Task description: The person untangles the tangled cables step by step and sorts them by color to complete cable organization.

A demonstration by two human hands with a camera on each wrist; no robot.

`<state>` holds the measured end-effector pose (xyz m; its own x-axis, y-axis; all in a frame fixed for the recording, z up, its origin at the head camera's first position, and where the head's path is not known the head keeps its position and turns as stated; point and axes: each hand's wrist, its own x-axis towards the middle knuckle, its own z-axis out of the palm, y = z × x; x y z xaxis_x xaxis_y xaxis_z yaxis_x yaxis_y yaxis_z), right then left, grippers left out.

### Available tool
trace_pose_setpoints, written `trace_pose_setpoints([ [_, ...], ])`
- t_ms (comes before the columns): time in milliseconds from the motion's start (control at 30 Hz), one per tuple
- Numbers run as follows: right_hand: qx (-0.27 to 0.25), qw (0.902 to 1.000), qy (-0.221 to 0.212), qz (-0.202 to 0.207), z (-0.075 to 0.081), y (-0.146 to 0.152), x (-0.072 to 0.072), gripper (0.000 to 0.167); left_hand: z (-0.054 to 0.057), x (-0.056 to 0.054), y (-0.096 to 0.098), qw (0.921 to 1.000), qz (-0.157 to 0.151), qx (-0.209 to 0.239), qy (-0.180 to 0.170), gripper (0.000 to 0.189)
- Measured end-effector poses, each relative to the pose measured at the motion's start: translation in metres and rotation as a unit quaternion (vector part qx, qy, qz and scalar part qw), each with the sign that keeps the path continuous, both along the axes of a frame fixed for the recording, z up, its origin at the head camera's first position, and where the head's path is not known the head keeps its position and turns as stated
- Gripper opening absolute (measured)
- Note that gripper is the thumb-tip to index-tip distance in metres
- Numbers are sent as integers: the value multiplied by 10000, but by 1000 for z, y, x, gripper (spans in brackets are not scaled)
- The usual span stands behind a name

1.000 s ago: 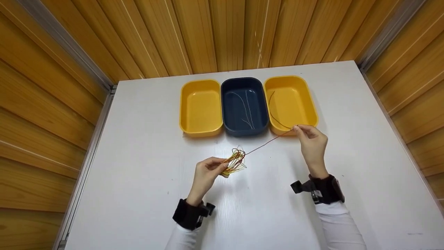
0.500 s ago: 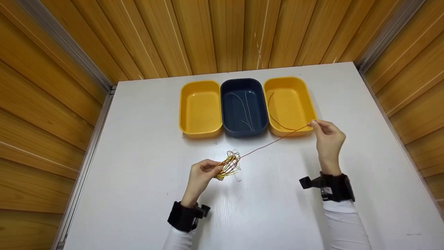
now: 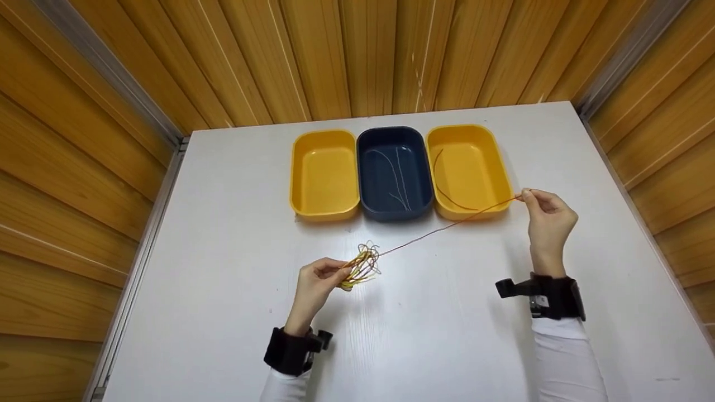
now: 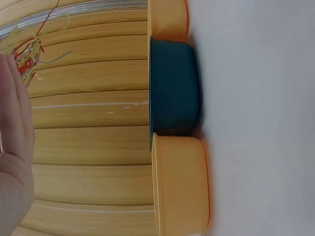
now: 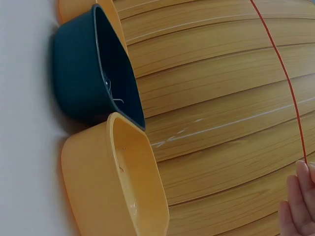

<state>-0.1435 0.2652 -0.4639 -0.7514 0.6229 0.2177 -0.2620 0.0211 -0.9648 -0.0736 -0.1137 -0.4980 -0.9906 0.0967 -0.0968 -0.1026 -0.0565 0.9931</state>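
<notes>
The left hand (image 3: pixel 315 283) pinches a string bundle (image 3: pixel 362 267) above the tabletop (image 3: pixel 223 240), nearer the person than the blue bin (image 3: pixel 396 214). The right hand (image 3: pixel 550 228), beside the right yellow bin (image 3: pixel 475 173), pinches a red string (image 3: pixel 435 230) stretching from the bundle.

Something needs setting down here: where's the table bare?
The table looks bare left of the left yellow box and right of the right sleeve; the middle is crowded: blue box, left hand, red strand, right hand.

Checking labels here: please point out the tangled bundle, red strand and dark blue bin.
Tangled bundle (image 3: pixel 358 269), head view: its middle loops.
Red strand (image 5: pixel 289 83), right wrist view: its middle stretch.
Dark blue bin (image 4: pixel 174 87), left wrist view: outer wall.
</notes>
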Motion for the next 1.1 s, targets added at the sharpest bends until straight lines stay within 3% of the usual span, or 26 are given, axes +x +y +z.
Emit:
trace_pose_setpoints([
  [133,-57,10000,-45,-68,-2,13,0,9,0,0,-14,9990,439,-37,-9,22],
  [200,7,9998,-192,-69,-3,16,0,16,1,0,-20,9980,627,-2,-1,22],
  [367,187,9984,-526,-24,-5,17,0,26,3,-1,-25,9972,748,71,-33,24],
  [500,110,9984,-544,-130,-5,16,0,29,2,0,-26,9960,889,24,-118,24],
  [833,-212,9978,-501,-390,-2,23,2,31,-3,2,-25,9958,881,3,-255,25],
  [1100,-829,9941,-138,-684,-1,31,2,29,-5,2,-21,9963,816,7,-277,25],
])
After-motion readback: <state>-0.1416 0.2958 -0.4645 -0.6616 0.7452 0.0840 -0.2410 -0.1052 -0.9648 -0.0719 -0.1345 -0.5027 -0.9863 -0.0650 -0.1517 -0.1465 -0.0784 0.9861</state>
